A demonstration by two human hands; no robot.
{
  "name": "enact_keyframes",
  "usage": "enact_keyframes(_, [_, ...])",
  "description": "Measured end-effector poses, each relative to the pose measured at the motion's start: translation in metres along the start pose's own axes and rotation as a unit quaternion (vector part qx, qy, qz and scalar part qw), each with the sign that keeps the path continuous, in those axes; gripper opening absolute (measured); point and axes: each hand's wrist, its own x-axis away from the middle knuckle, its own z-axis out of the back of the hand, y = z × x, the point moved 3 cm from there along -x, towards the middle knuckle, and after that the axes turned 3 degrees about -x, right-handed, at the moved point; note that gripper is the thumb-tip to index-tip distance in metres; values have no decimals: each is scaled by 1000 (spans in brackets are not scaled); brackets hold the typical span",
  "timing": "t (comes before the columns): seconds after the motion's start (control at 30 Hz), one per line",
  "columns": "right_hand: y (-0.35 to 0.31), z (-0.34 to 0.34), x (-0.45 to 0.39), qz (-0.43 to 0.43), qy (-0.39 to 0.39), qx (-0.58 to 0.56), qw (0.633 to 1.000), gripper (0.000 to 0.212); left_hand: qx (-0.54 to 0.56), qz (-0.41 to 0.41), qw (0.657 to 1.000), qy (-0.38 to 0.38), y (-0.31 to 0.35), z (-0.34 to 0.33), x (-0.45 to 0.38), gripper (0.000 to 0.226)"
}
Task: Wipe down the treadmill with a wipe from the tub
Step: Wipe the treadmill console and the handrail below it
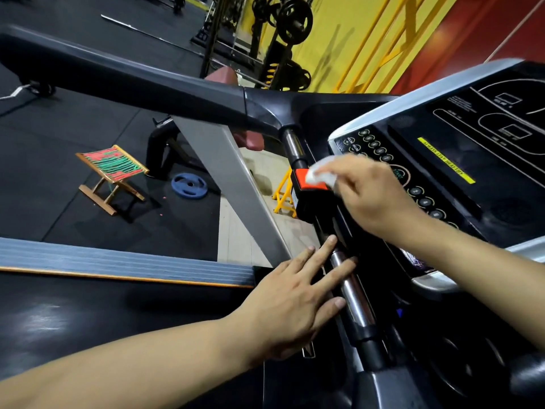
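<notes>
the treadmill [165, 93] fills the view, its console [460, 160] at right and a chrome bar [351, 287] along the console's near edge. a stool [113, 172] and a blue plate [189, 185] sit on the floor beyond. the left hand [298, 302] rests flat on the bar, fingers straight. the right hand [374, 199] pinches a white wipe [321, 172] against the red button [309, 180].

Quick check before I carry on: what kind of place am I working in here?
Almost certainly a gym. You are at a treadmill console, there is a rack of weight plates against the yellow wall, and a blue weight plate lies on the black rubber floor beside a small folding stool.
</notes>
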Motion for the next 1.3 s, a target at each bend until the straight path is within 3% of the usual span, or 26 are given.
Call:
enact_keyframes(0.07, [6,-7,-15,-15,12,-14,1000,43,2,-3,1000,0,0,0,0,59])
enact_keyframes(0.17, [24,-38,-23,-85,-57,-40,994,52,1,-2,1000,-13,-2,-1,0,59])
enact_keyframes(0.37, [42,-30,-4,-175,-19,-43,983,55,-8,0,1000,-28,-1,3,-1,58])
enact_keyframes(0.5, [32,-23,36,-171,-27,-49,984,56,-53,11,998,-12,3,9,-2,56])
enact_keyframes(0.67, [24,-28,66,-165,-154,-1,974,52,-128,-73,989,-5,18,22,4,55])
enact_keyframes(0.87, [2,-35,72,-181,-224,80,954,56,-145,-71,979,-121,24,31,38,64])
enact_keyframes(0.97, [-1,-41,61,-192,-199,76,958,57,-131,-34,977,-162,28,30,37,66])
enact_keyframes(1.1, [-2,-39,55,-229,-145,-3,963,38,-130,-27,976,-171,29,30,38,67])
enact_keyframes(1.2, [-3,-41,57,-244,-58,-33,967,23,-129,-20,976,-175,29,28,39,70])
enact_keyframes(1.23, [-1,-39,56,-253,-28,-28,967,23,-126,-17,976,-175,30,28,39,70])
enact_keyframes(1.3, [4,-35,54,-280,-4,-18,960,42,-117,-11,977,-178,31,28,39,69])
